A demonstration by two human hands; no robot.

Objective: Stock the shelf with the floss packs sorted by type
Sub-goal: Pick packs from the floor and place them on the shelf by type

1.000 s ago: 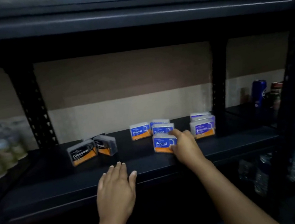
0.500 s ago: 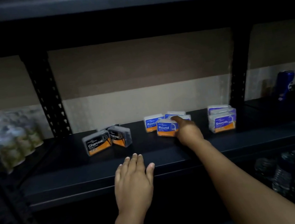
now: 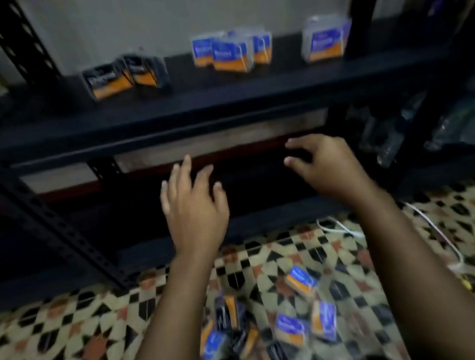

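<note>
Left hand point(image 3: 193, 206) and right hand point(image 3: 325, 166) spread, empty, below shelf point(image 3: 220, 98); loose packs point(image 3: 290, 327) on floor point(image 3: 70, 335).

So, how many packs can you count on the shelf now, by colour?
Black packs: 2
Blue packs: at least 4 (3 in the middle cluster, 1 or more at the right; blur hides any behind)
Total: at least 6
</note>
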